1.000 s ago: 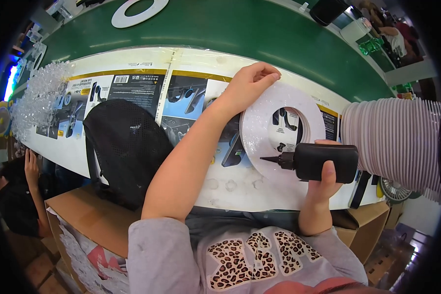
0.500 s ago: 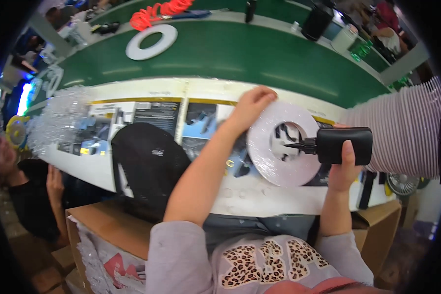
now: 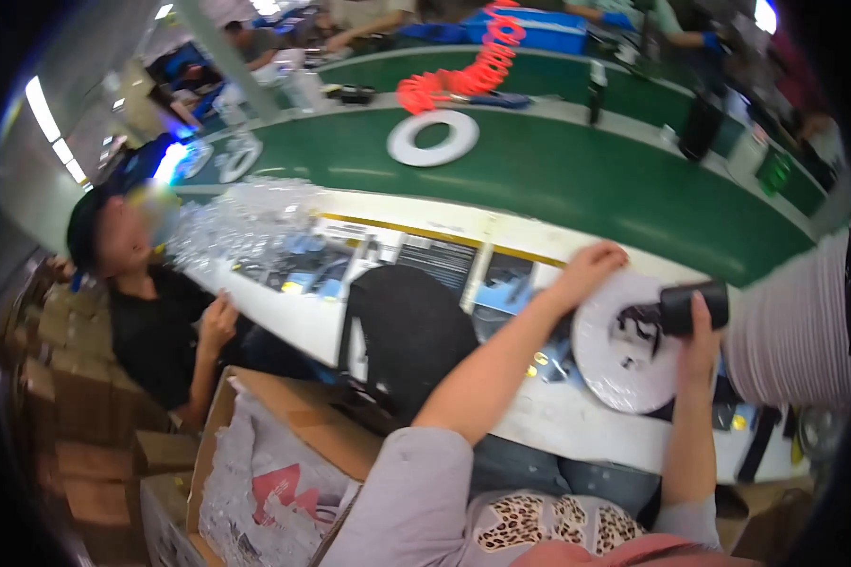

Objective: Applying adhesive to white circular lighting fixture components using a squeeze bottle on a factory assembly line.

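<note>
A flat white ring-shaped disc with a shiny surface lies over the white worktop in front of me. My left hand is at its far left edge, fingers curled together against the rim. In my right hand is a black squeeze bottle, gripped on its side over the right part of the ring. Its thin dark nozzle points left, toward the ring's central hole; the tip blurs into the dark printing seen through the hole. To the left, a black cap-like mesh piece sits at the near edge.
At right stands a tall stack of white rings. Another white ring lies on the green belt, near a coiled red hose. Clear plastic pieces are heaped at left, beside a seated person. An open carton stands near left.
The view has swung left, bringing the seated person and carton further in. My right hand still grips the bottle, which now reaches less far across the ring. My left hand stays at the rim.
</note>
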A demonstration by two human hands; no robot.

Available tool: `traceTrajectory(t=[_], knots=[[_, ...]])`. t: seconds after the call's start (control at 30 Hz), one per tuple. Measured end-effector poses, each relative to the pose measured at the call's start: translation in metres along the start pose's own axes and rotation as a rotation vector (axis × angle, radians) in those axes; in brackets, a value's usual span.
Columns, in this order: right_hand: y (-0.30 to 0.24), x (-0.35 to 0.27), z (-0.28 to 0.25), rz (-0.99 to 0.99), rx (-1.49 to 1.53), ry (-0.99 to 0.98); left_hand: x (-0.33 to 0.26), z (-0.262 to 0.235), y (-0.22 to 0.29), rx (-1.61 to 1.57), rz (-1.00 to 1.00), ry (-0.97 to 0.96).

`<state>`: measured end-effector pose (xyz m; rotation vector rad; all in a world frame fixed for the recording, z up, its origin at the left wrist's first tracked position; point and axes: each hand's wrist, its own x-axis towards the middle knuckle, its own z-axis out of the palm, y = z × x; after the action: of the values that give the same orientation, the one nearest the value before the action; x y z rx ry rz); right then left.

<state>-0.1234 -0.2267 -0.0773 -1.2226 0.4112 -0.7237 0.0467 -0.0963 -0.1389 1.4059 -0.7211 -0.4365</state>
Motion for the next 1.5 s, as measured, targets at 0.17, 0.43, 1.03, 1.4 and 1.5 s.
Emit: traceTrajectory(t=[0.17,0.43,1.03,1.4,1.5], knots=[[-0.012,-0.007,0.024,-0.152,-0.253,-0.106,0.002,-0.017,0.003,0.006,-0.03,-0.023],[-0.018,-0.007,0.017,-0.206,-0.328,-0.226,0.0,-0.001,0.012,-0.253,-0.131,-0.075],[-0.01,-0.009,0.016,-0.083,-0.329,-0.286,-0.001,-0.004,0.014,-0.183,-0.111,-0.056],[-0.011,-0.01,0.016,-0.121,-0.322,-0.294,-0.001,-0.003,0.012,-0.201,-0.108,-0.062],[-0.01,-0.009,0.016,-0.11,-0.325,-0.298,-0.001,-0.003,0.011,-0.206,-0.113,-0.06]])
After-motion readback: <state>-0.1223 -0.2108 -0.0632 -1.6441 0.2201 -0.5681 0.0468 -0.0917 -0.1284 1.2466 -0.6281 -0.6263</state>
